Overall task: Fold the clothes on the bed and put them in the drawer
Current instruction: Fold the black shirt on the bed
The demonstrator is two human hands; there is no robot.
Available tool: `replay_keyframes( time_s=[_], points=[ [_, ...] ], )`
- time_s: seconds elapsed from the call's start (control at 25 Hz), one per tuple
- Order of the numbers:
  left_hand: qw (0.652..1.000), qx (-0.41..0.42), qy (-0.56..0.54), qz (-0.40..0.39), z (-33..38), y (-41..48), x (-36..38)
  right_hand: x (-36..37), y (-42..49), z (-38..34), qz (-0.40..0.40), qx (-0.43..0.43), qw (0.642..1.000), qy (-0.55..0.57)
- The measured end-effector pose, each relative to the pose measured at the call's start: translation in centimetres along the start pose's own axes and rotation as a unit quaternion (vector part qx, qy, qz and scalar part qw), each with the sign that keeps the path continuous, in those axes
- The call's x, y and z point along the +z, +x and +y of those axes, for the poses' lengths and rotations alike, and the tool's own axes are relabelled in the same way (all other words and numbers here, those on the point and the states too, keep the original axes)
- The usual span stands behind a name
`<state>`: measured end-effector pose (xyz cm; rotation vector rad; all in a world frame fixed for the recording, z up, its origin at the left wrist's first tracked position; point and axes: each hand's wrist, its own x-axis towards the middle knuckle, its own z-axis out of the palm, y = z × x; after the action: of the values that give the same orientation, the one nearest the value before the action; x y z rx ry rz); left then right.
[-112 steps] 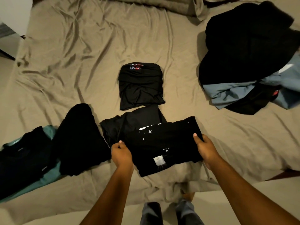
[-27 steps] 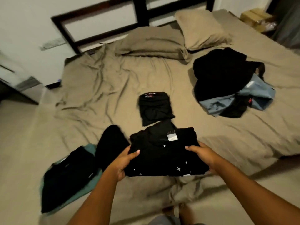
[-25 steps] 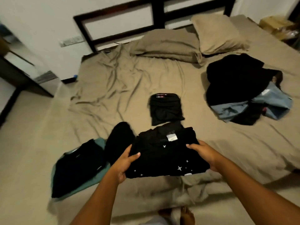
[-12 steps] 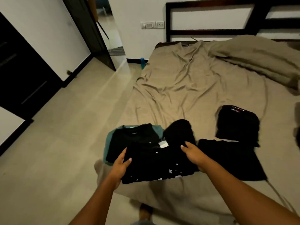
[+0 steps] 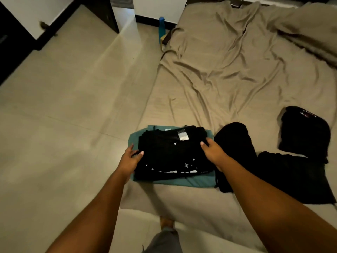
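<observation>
- Has moved the folded star-print shirt [image 5: 171, 157] forward since half a second ago: then held short of the pile, now lying squarely on the teal garment [image 5: 191, 181].
- Looks further down than before, with the headboard and wall switches gone from view.
- Pinches the shirt's left edge with the left hand [image 5: 130, 158], thumb on top, fingers narrow along the side.
- Curls the right hand [image 5: 212, 152] over the shirt's right edge, fingertips just below the white label [image 5: 182, 136].
- Just right of the right hand, a folded black garment [image 5: 235, 141]; further right, a flat black piece [image 5: 291, 176] and a black bundle with red print [image 5: 306, 132].
- Beneath both hands, the near edge of the bed [image 5: 218, 70], tan sheet creased; far beyond the right hand, a pillow [image 5: 310, 28].
- Left of the left hand, pale tiled floor [image 5: 63, 106]; far ahead, a blue bottle [image 5: 161, 27] at the bed's corner.
</observation>
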<state>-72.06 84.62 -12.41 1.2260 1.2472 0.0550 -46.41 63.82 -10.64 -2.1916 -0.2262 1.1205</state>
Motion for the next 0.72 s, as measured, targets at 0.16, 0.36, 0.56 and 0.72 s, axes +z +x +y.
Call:
replay_keyframes(
  time_s=[0.16,0.36,0.56,0.72],
  points=[
    [0.997,-0.02,0.062,0.038,-2.4,0.0,-0.4,1.0,-0.7,1.4,0.022,0.019,0.997,-0.078],
    [0.982,0.009,0.168,0.084,-2.5,-1.3,0.5,0.4,-2.8,1.6,0.029,0.0,0.98,-0.195],
    [0.9,0.169,0.381,0.126,1.1,-6.6,3.8,-1.6,-9.1,2.2,0.05,-0.039,0.96,-0.274],
    [0.813,0.32,0.484,0.045,5.1,-10.3,9.5,-5.6,-14.2,3.6,0.119,-0.081,0.936,-0.322]
  ],
)
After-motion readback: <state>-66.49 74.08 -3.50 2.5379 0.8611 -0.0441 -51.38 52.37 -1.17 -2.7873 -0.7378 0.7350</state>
